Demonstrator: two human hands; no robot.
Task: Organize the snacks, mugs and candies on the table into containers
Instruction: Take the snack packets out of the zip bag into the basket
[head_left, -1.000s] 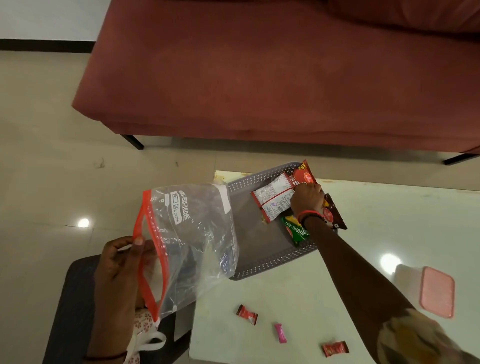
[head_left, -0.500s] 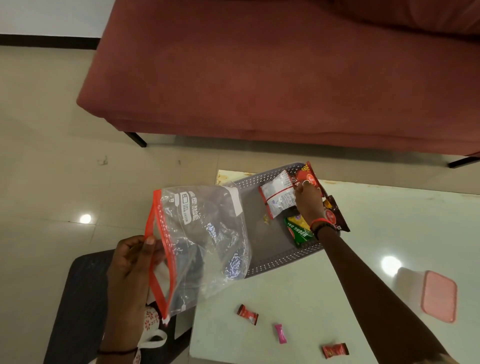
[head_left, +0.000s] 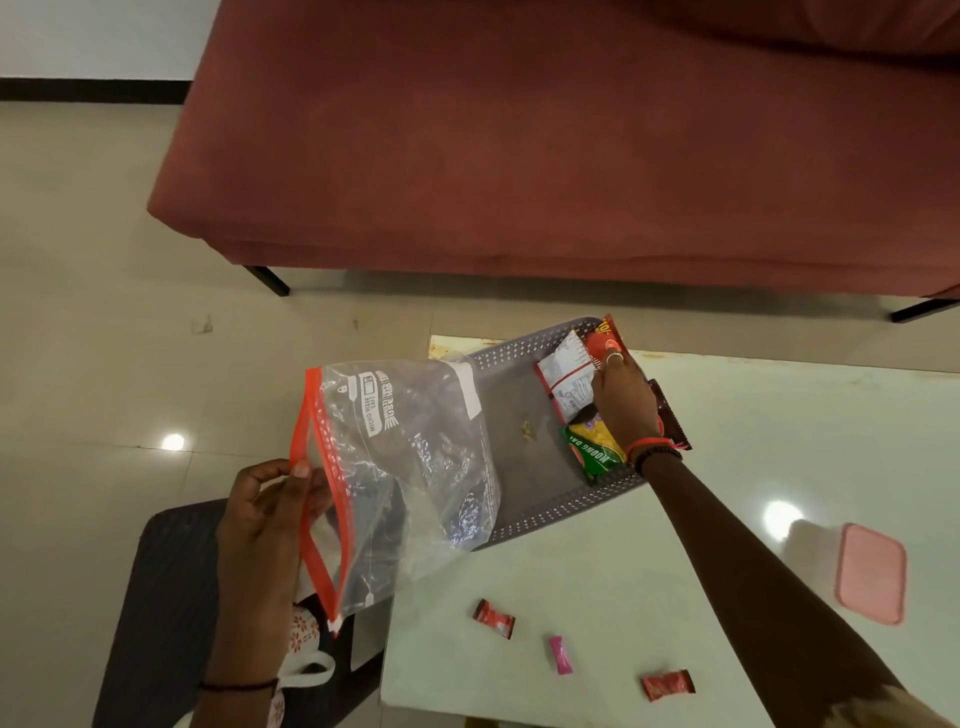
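Head view: right hand higher on snack packets, grip unclear; left hand still pinching bag.

The left hand is raised at the lower left, its forearm rising from the bottom edge with a thin dark band around the wrist. Its thumb and curled fingers pinch together, back of the hand toward the camera. The right arm stretches forward and up from the lower right corner, bare along the forearm, with red and dark bands at the wrist. The right hand points palm-down, a ring on one finger; its fingertips seem pressed downward, though their grip is hidden.
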